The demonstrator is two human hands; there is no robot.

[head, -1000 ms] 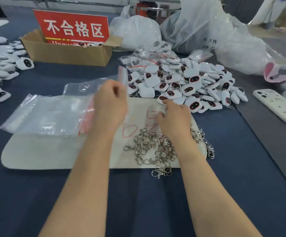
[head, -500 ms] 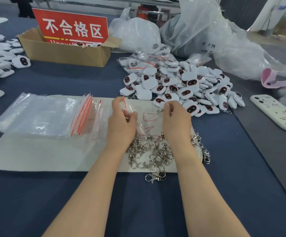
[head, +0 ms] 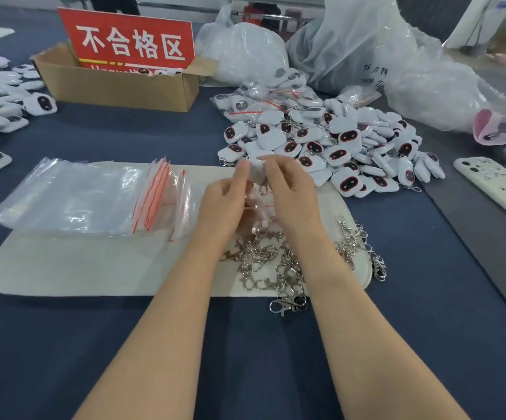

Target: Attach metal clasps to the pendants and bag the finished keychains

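Above the mat, left hand and right hand pinch one pendant upright, clasp hanging downward.

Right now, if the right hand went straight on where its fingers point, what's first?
The right hand would likely meet the pendant pile, just past the pendant it holds; depth unclear.
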